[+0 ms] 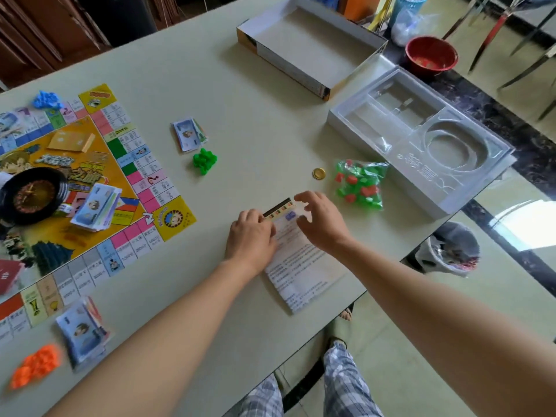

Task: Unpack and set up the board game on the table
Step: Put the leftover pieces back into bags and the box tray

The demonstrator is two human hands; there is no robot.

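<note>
A red bowl and lined waste bin sit beside the table.

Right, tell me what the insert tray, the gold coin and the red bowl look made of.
Insert tray: thin clear moulded plastic, glossy, see-through with glints. Gold coin: shiny, metallic-looking, possibly foil or plated plastic. Red bowl: glossy, probably plastic or lacquer; hard to tell.

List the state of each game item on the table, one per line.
box lid: upturned, empty
plastic insert tray: emptied
bag of houses: unopened
game board: unfolded flat
roulette wheel: on the board
rules sheet: flat, under both hands
left hand: pressing the sheet
right hand: fingers on the cards
</note>
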